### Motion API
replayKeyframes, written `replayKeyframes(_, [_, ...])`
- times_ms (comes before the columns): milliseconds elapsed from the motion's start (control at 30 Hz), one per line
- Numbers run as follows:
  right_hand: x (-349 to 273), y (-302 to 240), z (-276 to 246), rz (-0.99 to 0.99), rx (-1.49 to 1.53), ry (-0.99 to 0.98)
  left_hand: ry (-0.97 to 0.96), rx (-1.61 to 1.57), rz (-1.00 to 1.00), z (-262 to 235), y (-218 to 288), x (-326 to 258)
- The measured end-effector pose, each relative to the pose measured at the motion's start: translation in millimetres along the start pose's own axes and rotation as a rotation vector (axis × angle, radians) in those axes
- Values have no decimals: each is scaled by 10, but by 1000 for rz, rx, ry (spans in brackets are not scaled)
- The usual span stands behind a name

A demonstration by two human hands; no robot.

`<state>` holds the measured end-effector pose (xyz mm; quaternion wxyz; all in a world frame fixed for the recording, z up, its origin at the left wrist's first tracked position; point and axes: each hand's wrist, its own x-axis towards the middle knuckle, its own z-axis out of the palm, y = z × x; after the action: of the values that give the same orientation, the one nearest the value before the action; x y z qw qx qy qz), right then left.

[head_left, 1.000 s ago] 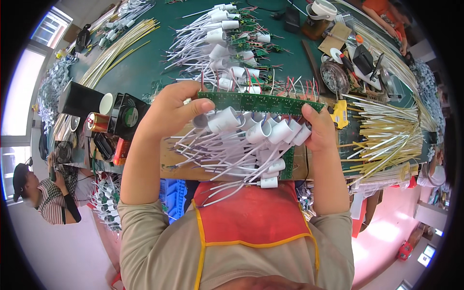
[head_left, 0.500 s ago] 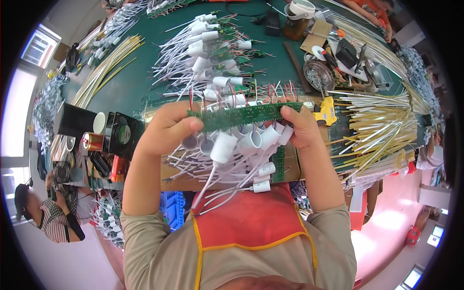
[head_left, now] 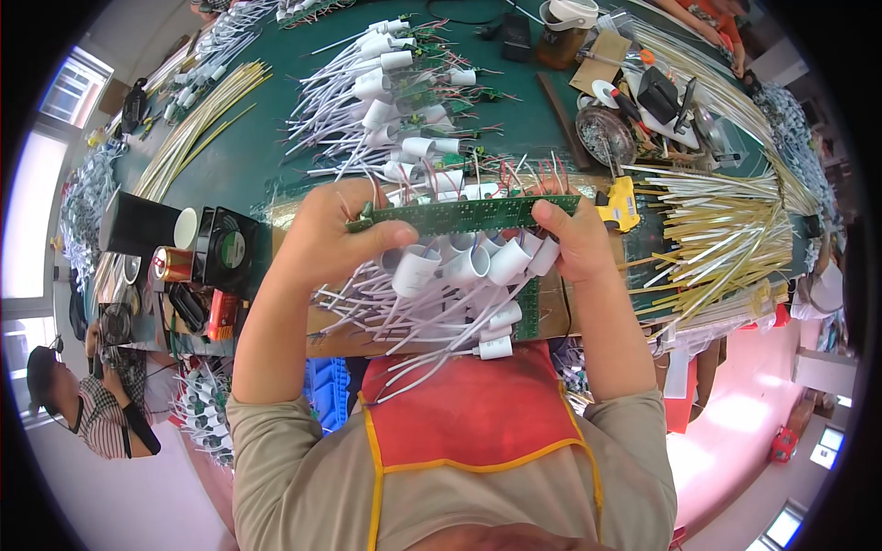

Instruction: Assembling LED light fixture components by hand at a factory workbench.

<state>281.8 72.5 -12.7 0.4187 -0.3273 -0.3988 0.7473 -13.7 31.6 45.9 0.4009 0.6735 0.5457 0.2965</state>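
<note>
A long green circuit board strip (head_left: 469,217) is stretched level between my two hands over the near edge of the table. My left hand (head_left: 335,230) grips its left end, the thumb lying along the lower edge. At the right end my right hand (head_left: 581,241) pinches it, thumb on top and fingers underneath. Thin red and white wires (head_left: 551,174) stand up behind the strip. Just below it sits a cluster of white cylindrical plastic caps (head_left: 415,271), their white cables (head_left: 395,321) spreading toward me. Whether these caps are joined to the strip is partly hidden.
Beyond my hands, a pile of capped cables with small boards (head_left: 377,87) covers the table's middle. At right lie a yellow glue gun (head_left: 622,204), a metal bowl (head_left: 606,142) and bundled yellow-white strips (head_left: 717,239). A black fan (head_left: 225,250) and a can (head_left: 172,264) stand left.
My left thumb has shifted right along the strip, whose left end now sits slightly farther left. A white cap that jutted toward me has swung up closer to the strip.
</note>
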Motion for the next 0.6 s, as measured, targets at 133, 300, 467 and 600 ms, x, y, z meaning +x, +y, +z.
replayKeyframes(133, [-8, 6, 92, -61, 28, 49, -30, -145, 2, 21, 11, 2])
replayKeyframes(300, [22, 71, 22, 3, 29, -11, -125, -415, 83, 82, -101, -12])
replayKeyframes(467, [62, 148, 26, 70, 57, -18, -174, -557, 415, 201, -346, 115])
replayKeyframes(600, [93, 159, 31, 100, 95, -22, -189, -688, 395, 212, -394, 87])
